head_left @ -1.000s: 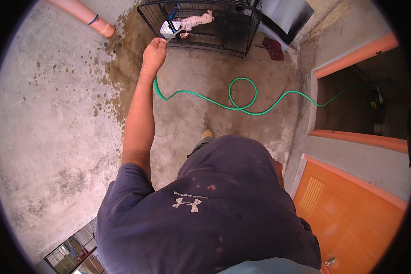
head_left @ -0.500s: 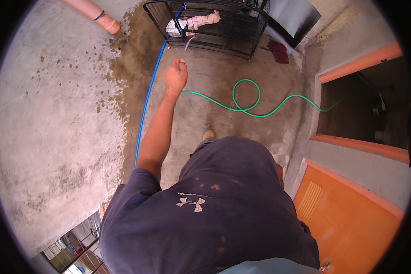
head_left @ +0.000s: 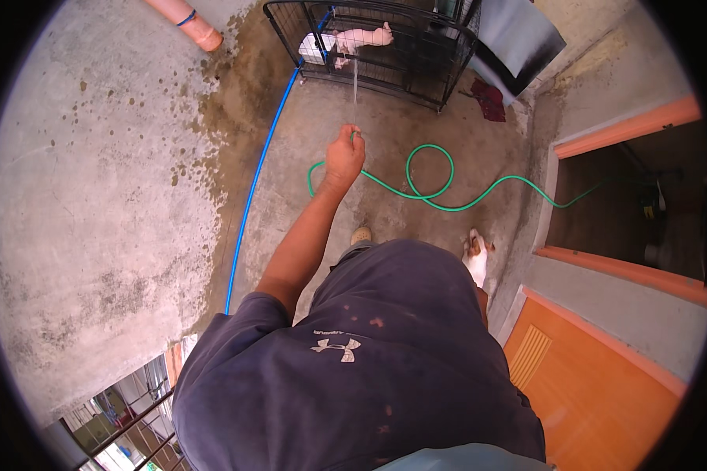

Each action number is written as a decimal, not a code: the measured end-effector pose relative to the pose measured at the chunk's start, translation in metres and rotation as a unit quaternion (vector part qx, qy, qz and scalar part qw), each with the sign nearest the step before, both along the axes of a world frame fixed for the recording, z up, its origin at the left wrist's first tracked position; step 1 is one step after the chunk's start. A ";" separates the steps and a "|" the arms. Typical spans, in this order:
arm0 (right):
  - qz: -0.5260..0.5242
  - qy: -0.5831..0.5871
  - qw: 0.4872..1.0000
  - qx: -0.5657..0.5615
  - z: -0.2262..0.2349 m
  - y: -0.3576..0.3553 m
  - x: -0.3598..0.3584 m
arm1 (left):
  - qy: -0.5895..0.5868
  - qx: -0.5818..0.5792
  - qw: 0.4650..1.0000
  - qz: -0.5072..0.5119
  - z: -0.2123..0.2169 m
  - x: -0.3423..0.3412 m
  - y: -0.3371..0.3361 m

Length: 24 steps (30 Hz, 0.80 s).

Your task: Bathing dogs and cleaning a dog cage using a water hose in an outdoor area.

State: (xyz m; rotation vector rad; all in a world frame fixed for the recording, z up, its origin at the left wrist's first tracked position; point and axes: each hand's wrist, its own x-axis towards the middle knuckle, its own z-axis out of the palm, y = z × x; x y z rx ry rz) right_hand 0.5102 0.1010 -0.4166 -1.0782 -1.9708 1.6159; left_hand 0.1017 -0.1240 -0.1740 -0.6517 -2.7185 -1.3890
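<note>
My left hand (head_left: 345,158) is closed around the end of a green hose (head_left: 436,205), in front of a black wire cage (head_left: 404,86). A thin stream of water (head_left: 356,85) runs from the hand toward the cage. Inside the cage, a pale pink animal (head_left: 365,38) is near a white container (head_left: 316,49); the wire hides its details. My right hand is out of sight; only a sliver of the right arm (head_left: 481,304) shows beside my dark shirt.
A white dog with brown patches (head_left: 476,259) stands close by my right side. The green hose loops over the concrete floor (head_left: 291,141) into an orange-framed doorway (head_left: 628,141). A blue pipe (head_left: 253,188) runs along the left, and a dark red cloth (head_left: 489,100) lies beside the cage.
My left hand has swung to the right, and the water stream now reaches up into the cage near the animal. The dog has come into view on the right.
</note>
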 end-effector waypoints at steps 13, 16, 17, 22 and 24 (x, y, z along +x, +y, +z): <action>0.176 -0.254 0.910 0.276 0.052 -0.050 0.091 | -0.053 -0.005 0.999 -0.014 0.001 0.004 -0.018; 0.205 -0.325 0.880 0.279 0.017 -0.054 0.129 | 0.000 0.027 0.999 -0.017 -0.008 0.002 -0.018; 0.201 -0.329 0.880 0.278 0.004 -0.051 0.143 | -0.003 0.029 0.999 -0.022 -0.011 0.000 -0.017; 0.159 -0.356 0.900 0.194 -0.015 -0.051 0.141 | -0.010 -0.006 1.000 0.017 -0.008 -0.005 -0.023; 0.180 -0.347 0.893 0.224 -0.017 -0.051 0.143 | -0.007 -0.003 1.000 0.012 -0.003 -0.004 -0.023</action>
